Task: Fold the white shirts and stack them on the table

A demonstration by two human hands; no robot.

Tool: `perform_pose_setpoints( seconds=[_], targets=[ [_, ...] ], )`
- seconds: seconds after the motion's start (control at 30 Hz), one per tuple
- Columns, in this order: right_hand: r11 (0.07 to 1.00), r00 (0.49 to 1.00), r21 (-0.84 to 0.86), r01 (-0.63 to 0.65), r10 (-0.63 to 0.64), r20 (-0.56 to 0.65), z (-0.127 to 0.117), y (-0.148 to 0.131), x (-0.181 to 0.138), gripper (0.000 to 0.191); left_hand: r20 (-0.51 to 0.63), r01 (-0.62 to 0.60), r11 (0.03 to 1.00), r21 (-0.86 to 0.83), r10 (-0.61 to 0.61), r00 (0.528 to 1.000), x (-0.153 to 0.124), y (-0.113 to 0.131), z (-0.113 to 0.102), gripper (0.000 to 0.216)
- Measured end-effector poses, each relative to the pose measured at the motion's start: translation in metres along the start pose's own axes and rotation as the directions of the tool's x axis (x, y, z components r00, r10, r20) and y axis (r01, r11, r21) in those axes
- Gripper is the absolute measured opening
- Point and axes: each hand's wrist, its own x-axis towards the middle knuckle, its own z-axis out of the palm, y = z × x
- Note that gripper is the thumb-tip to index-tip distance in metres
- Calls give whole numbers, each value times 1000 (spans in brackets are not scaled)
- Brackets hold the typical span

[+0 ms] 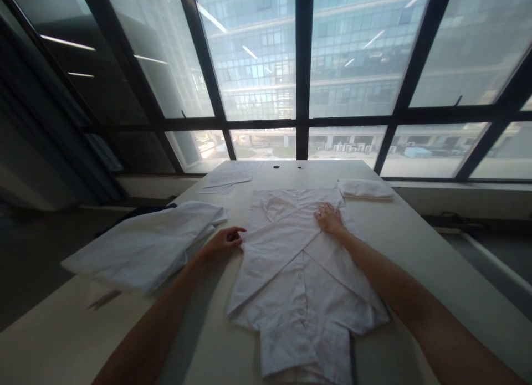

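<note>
A white button-up shirt (286, 230) lies spread on the white table, its sleeves folded across the body and crossing near the middle. The row of buttons shows below the crossing, toward me. At the shirt's left edge, my left hand (230, 238) is closed with curled fingers, the fingertips pinching the fabric's border. My right hand (330, 216) lies flat on the upper right part of the shirt, fingers stretched out over the cloth.
To the left, a loose pile of white cloth (153, 241) lies on the table (419, 252) with something dark beneath. Paper sheets (228, 177) rest at the far left. A folded white cloth (366, 189) sits at the far right. Windows (261, 58) rise behind.
</note>
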Motion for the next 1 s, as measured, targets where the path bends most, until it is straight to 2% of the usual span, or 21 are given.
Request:
perform_pose_setpoints(
  seconds=[0.17, 0.27, 0.33, 0.4, 0.5, 0.67, 0.77, 0.87, 0.93, 1.0],
  targets=[
    [999, 1000, -37, 6, -5, 26, -1, 2, -2, 60, 31, -29, 999, 31, 28, 999, -1, 3, 0, 50],
    [999, 996, -36, -4, 1, -94, 1, 2, -4, 60, -9, -19, 999, 50, 20, 1000, 0, 6, 5, 53],
    [997, 976, -17, -73, 68, -207, 2, 2, -5, 61, -68, 4, 998, 68, 1, 998, 2, 8, 11, 57],
    [988, 954, 19, -153, 153, -256, 2, 3, -6, 62, -117, 15, 997, 72, -6, 993, 3, 9, 15, 59],
    [982, 952, 57, -182, 191, -239, 1, 4, -6, 62, -143, -21, 998, 54, 29, 989, 3, 12, 18, 57],
    [989, 966, 64, -136, 147, -214, -3, 4, -7, 60, -128, -29, 995, 96, 41, 991, 0, 11, 13, 50],
    [991, 976, 59, -118, 127, -179, -3, 5, -6, 59, -173, -41, 973, 225, 81, 981, 1, 16, 13, 41],
    [995, 982, 31, -95, 99, -163, 0, 6, -5, 57, -254, -127, 909, 397, 242, 937, -1, 35, 22, 33],
    [997, 983, 10, -81, 81, -162, 2, 6, -5, 56, -174, -211, 857, 470, 324, 930, -8, 53, 35, 34],
    [997, 983, -1, -79, 78, -163, 4, 7, -4, 55, -3, -286, 811, 510, 334, 942, -21, 68, 54, 37]
  ],
)
